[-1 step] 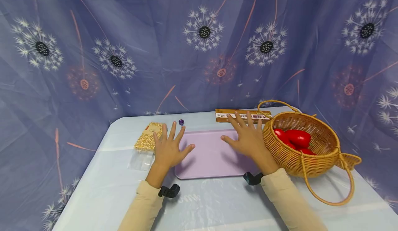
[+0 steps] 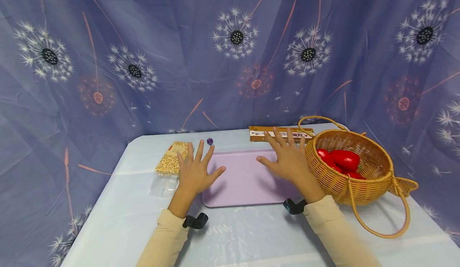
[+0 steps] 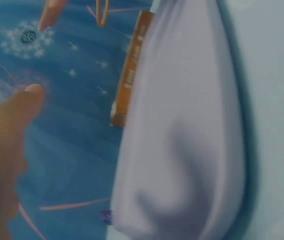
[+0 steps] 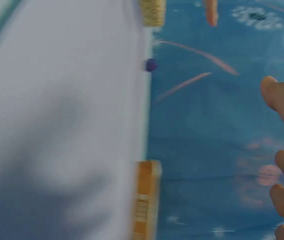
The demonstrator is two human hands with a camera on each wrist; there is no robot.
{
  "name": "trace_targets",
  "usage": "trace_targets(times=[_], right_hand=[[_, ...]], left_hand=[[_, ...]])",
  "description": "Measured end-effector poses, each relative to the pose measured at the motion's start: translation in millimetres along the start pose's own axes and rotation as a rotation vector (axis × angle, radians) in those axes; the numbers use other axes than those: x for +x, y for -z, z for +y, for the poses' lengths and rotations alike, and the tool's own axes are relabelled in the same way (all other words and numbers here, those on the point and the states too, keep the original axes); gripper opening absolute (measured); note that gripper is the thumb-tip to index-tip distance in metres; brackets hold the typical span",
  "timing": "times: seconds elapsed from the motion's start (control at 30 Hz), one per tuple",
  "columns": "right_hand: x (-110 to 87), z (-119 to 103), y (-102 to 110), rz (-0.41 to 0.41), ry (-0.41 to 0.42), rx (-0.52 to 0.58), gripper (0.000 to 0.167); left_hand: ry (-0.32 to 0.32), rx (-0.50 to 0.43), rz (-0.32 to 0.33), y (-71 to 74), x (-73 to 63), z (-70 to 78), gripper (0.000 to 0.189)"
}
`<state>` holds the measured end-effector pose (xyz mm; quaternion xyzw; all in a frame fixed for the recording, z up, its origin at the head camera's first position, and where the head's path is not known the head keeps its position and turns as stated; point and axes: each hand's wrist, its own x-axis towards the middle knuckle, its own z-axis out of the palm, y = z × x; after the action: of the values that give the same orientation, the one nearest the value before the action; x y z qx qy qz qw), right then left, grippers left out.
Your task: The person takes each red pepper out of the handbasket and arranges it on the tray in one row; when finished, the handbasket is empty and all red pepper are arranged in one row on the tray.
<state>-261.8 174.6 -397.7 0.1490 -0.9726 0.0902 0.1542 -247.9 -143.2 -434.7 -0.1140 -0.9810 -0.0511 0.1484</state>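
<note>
My left hand (image 2: 194, 175) is held with its fingers spread over the left edge of a lilac tray (image 2: 240, 177), holding nothing. Just left of it lies a clear packet of yellow corn kernels (image 2: 171, 159), which the fingers partly overlap in the head view. My right hand (image 2: 290, 162), also spread and holding nothing, is over the tray's right part, close beside a wicker basket (image 2: 334, 189). Several red peppers (image 2: 345, 160) lie inside the basket. In the wrist views, the left thumb (image 3: 19, 107) and right thumb (image 4: 281, 97) stick out straight, and hand shadows fall on the tray.
A long brown box (image 2: 258, 133) lies behind the tray, partly covered by my right fingertips. A small purple object (image 2: 210, 141) sits at the tray's back left. The basket's handle loop (image 2: 395, 235) hangs toward the front right. Behind the table hangs a blue dandelion-print curtain (image 2: 179, 79).
My right hand and forearm have shifted very slightly to the right. The left hand and the objects stay where they were.
</note>
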Motion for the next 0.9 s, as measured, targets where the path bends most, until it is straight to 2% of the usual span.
trace_targets(times=[0.1, 0.17, 0.27, 0.33, 0.4, 0.5, 0.57, 0.73, 0.9], right_hand=[[-11.3, 10.0, 27.9, 0.052, 0.046, -0.004, 0.090], [-21.0, 22.9, 47.4, 0.062, 0.108, 0.037, 0.085], [-35.8, 49.7, 71.7, 0.015, 0.231, 0.182, 0.071], [-43.4, 70.4, 84.2, -0.023, 0.295, 0.271, 0.065], [-47.7, 91.7, 92.7, -0.040, 0.319, 0.320, 0.061], [-48.4, 122.2, 103.4, -0.062, 0.282, 0.328, 0.058], [-45.4, 138.6, 111.2, -0.162, 0.225, 0.344, 0.056], [-20.1, 164.7, 121.9, -0.518, 0.104, 0.307, 0.065], [14.1, 177.6, 104.1, -0.735, 0.069, 0.332, 0.072]], left_hand=[[-0.052, -0.035, 0.010, 10.6, -4.0, 3.4, 0.090], [-0.118, -0.098, -0.009, 17.0, -9.9, 3.3, 0.089], [-0.240, -0.243, -0.100, 19.9, -21.8, -2.3, 0.087], [-0.298, -0.355, -0.192, 17.1, -30.1, -9.2, 0.087], [-0.318, -0.447, -0.269, 11.3, -37.3, -17.4, 0.087], [-0.303, -0.538, -0.318, 0.6, -44.8, -30.6, 0.087], [-0.294, -0.572, -0.321, -6.4, -48.6, -38.9, 0.086], [-0.282, -0.627, -0.320, -19.3, -55.2, -55.5, 0.089], [-0.273, -0.654, -0.279, -25.4, -54.6, -60.4, 0.086]])
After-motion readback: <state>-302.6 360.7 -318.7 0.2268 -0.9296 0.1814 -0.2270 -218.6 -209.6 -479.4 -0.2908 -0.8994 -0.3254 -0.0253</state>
